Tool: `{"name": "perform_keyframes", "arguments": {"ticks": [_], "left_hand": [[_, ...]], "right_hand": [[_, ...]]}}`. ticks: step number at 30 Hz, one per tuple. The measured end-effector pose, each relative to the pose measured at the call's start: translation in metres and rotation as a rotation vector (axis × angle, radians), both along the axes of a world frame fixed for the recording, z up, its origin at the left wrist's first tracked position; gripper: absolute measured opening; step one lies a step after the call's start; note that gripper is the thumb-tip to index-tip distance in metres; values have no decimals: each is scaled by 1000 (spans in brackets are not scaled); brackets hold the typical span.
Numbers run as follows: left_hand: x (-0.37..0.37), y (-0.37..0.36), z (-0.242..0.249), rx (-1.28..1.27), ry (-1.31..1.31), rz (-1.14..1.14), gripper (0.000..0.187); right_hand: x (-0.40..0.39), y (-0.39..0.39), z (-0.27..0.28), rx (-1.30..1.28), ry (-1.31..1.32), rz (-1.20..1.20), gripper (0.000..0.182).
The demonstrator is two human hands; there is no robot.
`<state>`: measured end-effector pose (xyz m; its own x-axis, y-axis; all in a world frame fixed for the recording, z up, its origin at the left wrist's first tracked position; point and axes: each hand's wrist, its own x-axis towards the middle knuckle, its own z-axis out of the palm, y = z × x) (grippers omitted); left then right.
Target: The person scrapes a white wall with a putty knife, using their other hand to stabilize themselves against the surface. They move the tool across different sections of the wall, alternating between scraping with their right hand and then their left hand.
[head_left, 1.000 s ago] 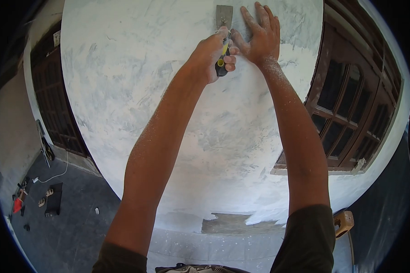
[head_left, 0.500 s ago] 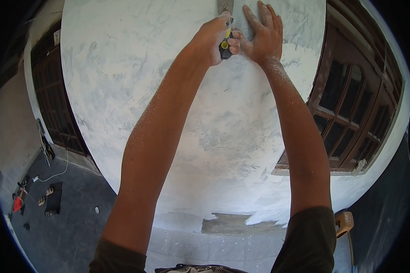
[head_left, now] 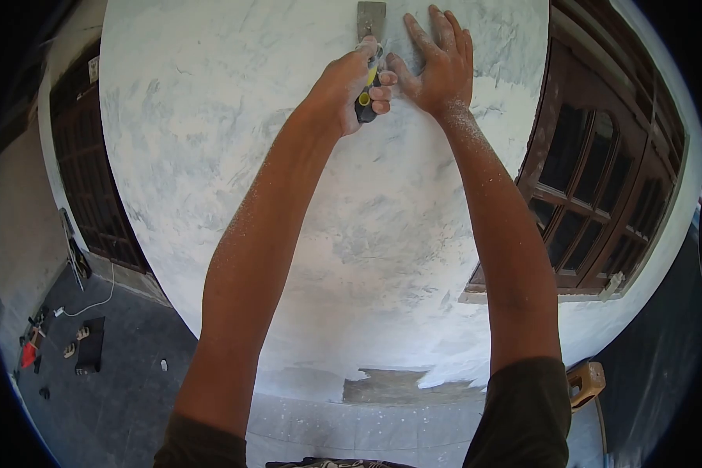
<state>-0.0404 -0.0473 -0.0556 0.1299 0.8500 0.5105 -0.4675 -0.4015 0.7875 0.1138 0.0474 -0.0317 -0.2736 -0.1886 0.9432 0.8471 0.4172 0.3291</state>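
My left hand (head_left: 355,90) is wrapped round the black and yellow handle of a scraper (head_left: 372,19), its flat metal blade pointing up against the wall. Just to the right, my right hand (head_left: 438,70) lies with spread fingers on the white, grey-smeared wall (head_left: 398,210). Its thumb is close to the fingertips of my left hand. White dust covers the fingers and speckles both forearms.
Brown wooden windows with glass panes (head_left: 593,171) are on the right, a dark wooden door (head_left: 97,179) on the left. Sandals (head_left: 76,342), a red object (head_left: 29,355) and a white cable (head_left: 93,300) lie on the dark floor. A yellowish object (head_left: 587,385) stands lower right.
My left hand has moved down and slightly left with the scraper, so more of the blade shows. My right hand is still spread on the wall, a little farther from it.
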Motion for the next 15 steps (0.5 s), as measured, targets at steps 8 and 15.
{"name": "perform_keyframes", "arguments": {"ticks": [8, 15], "left_hand": [[-3, 4, 21, 8, -13, -40, 26], [2, 3, 6, -10, 16, 10, 29]], "right_hand": [[0, -2, 0, -15, -6, 18, 70], [2, 4, 3, 189, -12, -55, 67]]}}
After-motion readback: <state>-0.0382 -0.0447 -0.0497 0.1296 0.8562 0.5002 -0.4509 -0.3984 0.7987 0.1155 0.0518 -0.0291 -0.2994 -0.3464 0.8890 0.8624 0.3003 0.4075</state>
